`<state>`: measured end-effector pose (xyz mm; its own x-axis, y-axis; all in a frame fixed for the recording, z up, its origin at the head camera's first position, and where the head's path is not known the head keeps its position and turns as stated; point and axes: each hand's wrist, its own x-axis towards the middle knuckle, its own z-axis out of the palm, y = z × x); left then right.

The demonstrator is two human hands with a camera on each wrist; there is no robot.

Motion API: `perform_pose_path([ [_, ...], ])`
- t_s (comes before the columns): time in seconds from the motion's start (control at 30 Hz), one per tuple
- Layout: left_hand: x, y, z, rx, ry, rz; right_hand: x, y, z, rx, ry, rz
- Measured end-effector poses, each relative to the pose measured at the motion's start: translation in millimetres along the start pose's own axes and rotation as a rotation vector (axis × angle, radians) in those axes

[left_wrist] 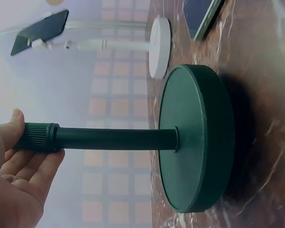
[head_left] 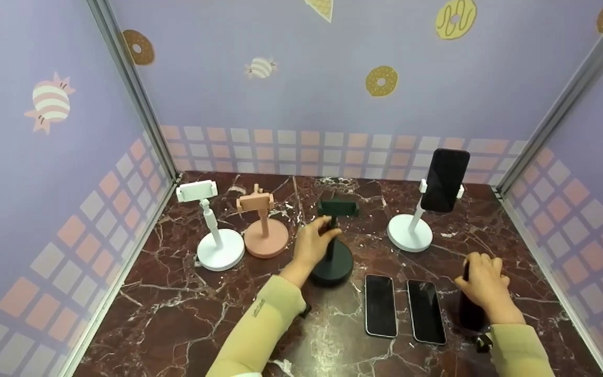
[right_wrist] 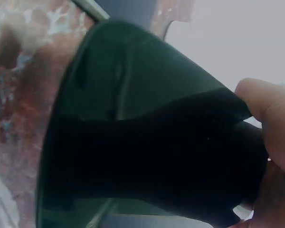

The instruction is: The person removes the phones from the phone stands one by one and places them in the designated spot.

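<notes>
A dark green phone stand (head_left: 334, 266) stands upright near the middle of the table. My left hand (head_left: 312, 243) holds its stem below the clamp; in the left wrist view thumb and fingers wrap the ribbed collar (left_wrist: 38, 137), above the round base (left_wrist: 183, 166). At the right, my right hand (head_left: 483, 283) grips a dark phone (head_left: 470, 313) by its upper end, the phone tilted up. Close up in the right wrist view, the phone's glossy screen (right_wrist: 97, 90) reflects a dark shape, with thumb and fingers at its edge. Two more phones, a left one (head_left: 380, 305) and a right one (head_left: 426, 311), lie flat between the hands.
A white stand (head_left: 221, 250) and a pink stand (head_left: 266, 238) are left of the green one, their clamps bare. Back right, another white stand (head_left: 410, 233) carries a black phone (head_left: 445, 180). Patterned walls (head_left: 312, 104) enclose the marbled table (head_left: 165, 314) on three sides.
</notes>
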<state>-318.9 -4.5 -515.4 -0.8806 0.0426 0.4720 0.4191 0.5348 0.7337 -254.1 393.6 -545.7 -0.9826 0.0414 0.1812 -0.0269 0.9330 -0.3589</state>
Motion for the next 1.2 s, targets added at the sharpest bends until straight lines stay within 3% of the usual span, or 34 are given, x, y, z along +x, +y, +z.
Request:
perform_pose_path([
  [0.27,36.5,-8.6,-0.9,0.006,-0.039,-0.088,-0.1,15.2,10.8,-0.007,-0.174,0.015],
  [0.5,57.3,-21.0,-5.2,-0.01,-0.042,-0.123,-0.5,21.0,17.6,-0.014,-0.269,0.038],
  [0.87,65.8,-49.2,-8.0,0.008,-0.014,-0.162,0.8,21.4,24.0,-0.005,-0.312,0.037],
  [1.2,68.8,-54.8,-10.9,0.038,-0.025,-0.162,-0.3,27.7,31.8,0.004,-0.337,0.028],
])
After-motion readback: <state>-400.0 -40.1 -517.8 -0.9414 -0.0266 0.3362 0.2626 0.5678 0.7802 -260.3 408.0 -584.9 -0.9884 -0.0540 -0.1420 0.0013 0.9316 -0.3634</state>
